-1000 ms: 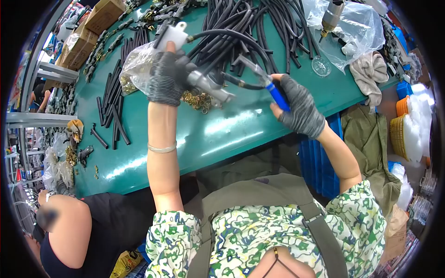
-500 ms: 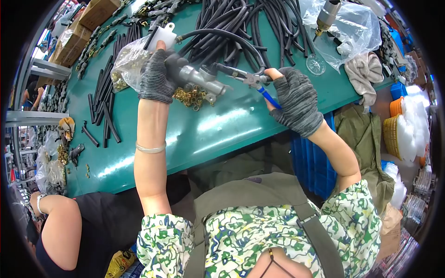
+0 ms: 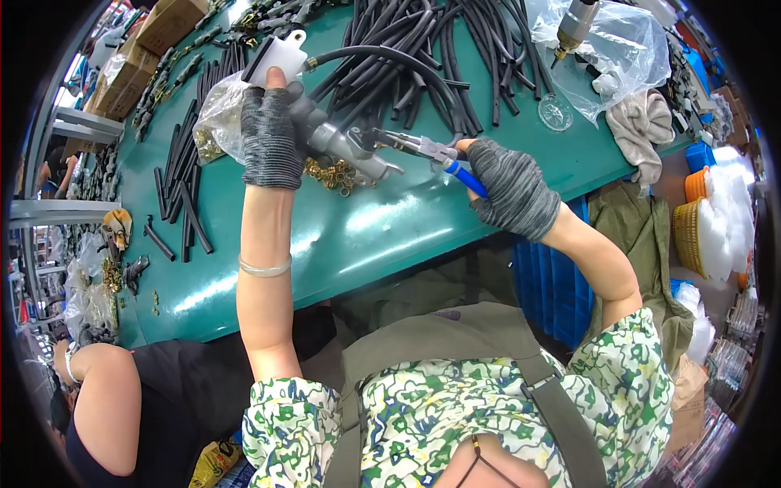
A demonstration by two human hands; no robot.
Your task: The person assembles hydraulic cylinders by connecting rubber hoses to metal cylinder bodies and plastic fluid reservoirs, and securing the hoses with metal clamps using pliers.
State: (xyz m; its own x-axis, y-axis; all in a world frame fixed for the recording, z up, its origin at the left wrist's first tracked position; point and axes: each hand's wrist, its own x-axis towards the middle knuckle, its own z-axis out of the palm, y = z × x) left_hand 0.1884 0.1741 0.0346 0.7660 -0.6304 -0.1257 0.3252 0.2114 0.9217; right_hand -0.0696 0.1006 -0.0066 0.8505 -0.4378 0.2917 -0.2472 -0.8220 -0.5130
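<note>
My left hand [image 3: 272, 142], in a grey fingerless glove, is closed around a grey metal cylinder [image 3: 348, 150] that looks like a brake master cylinder. Above the thumb is its white plastic reservoir [image 3: 281, 61]. A black hose [image 3: 382, 52] runs from the reservoir and curves down to the right. My right hand [image 3: 517, 187], gloved the same way, grips blue-handled pliers [image 3: 435, 150]. The pliers' jaws point left at the black fitting on top of the cylinder; whether they pinch it I cannot tell. Brass-coloured clips [image 3: 332, 175] lie in a pile under the cylinder.
Black hoses [image 3: 390, 81] lie in bundles across the green table [image 3: 382, 228]. A hanging driver tool [image 3: 576, 28], a clear bag [image 3: 630, 57] and a grey cloth [image 3: 639, 130] are at the right. Another person's arm [image 3: 106, 407] is at the lower left.
The reservoir has tipped up and slightly left, and the cylinder has shifted with it. The pliers have moved slightly down and left, with their jaws now by the cylinder's fitting.
</note>
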